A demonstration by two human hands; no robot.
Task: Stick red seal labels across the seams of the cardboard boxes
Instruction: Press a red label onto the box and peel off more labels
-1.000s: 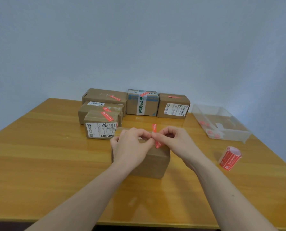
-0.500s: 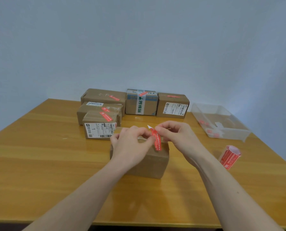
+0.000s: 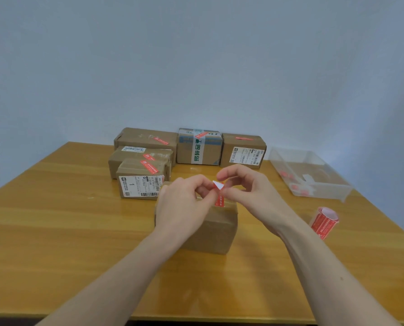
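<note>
label now half down on box, was in the air a second ago | left hand grip pinches its top end, white side showing | right hand grip looks loose, cannot tell for sure | box mid bench; roll at 3 o'clock | I think pressing flat is next

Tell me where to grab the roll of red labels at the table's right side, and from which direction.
Judging by its pose, grip the roll of red labels across its curved outer wall, coming down from above with the right hand. It lies on its side on the table, open end up and away, with bare table around it.
</note>
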